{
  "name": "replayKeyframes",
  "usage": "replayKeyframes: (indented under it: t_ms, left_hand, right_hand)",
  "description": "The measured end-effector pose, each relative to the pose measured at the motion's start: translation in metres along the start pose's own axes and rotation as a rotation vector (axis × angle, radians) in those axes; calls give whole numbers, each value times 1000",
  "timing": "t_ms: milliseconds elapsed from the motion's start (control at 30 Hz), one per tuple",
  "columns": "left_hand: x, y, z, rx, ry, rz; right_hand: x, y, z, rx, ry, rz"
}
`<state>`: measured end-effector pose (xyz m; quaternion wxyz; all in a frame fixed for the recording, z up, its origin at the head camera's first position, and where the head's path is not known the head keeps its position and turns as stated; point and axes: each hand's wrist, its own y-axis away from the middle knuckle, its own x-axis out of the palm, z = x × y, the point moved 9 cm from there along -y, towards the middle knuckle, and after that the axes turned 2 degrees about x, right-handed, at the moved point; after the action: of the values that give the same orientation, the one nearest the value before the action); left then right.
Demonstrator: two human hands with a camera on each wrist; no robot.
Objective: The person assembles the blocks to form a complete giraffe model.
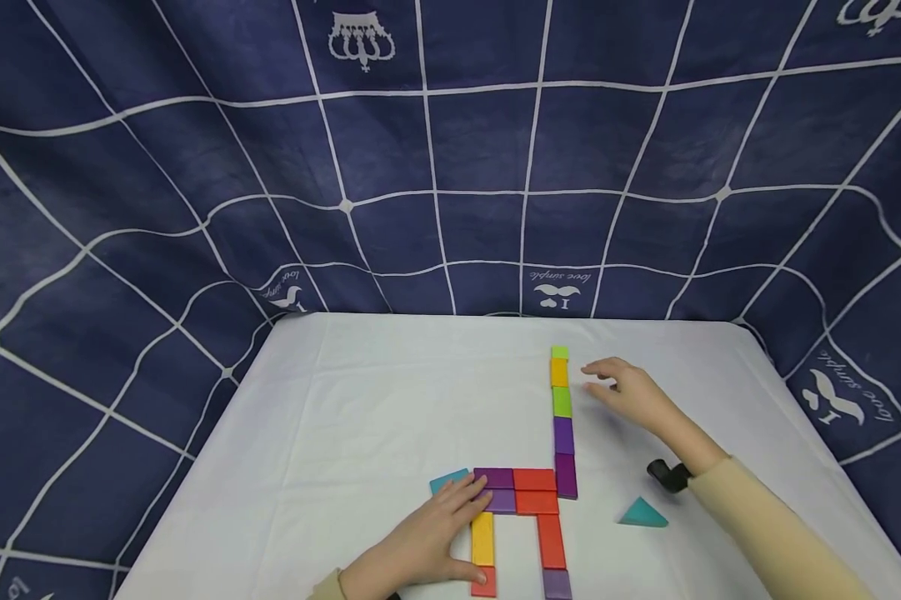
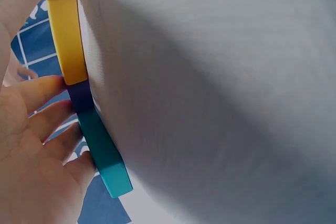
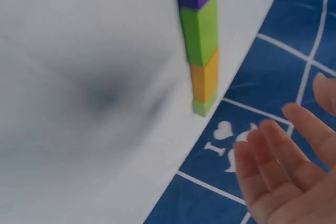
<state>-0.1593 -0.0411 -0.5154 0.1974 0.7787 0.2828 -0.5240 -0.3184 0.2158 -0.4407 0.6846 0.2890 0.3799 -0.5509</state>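
Coloured flat blocks lie joined in a figure on the white table. A tall column runs up its right side: purple blocks (image 1: 564, 436), a green block (image 1: 562, 402), an orange block (image 1: 559, 372) and a small light green block (image 1: 559, 352) on top. My left hand (image 1: 429, 536) rests over the left part, fingertips on the purple blocks (image 1: 495, 478) and thumb on a red block (image 1: 488, 588), beside a yellow block (image 1: 483, 539). A teal block (image 2: 105, 153) shows by its fingers. My right hand (image 1: 630, 393) hovers right of the column, fingers loosely bent, holding nothing.
A teal triangle block (image 1: 643, 513) lies apart, right of the figure. Red blocks (image 1: 536, 492) form the figure's middle, with another red block (image 1: 551, 540) below. The white cloth (image 1: 390, 383) covers the table; a navy patterned curtain (image 1: 480, 150) stands behind and at both sides.
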Motion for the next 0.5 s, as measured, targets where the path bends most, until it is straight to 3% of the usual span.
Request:
replayKeyframes:
  t_ms: [367,500]
  left_hand:
    - [-1,1,0,-5,16,0]
    - [0,0,0,-9,8,-2]
  right_hand:
    - [33,104,-19,43,-47,216]
    - [43,126,-21,-21,-5,227]
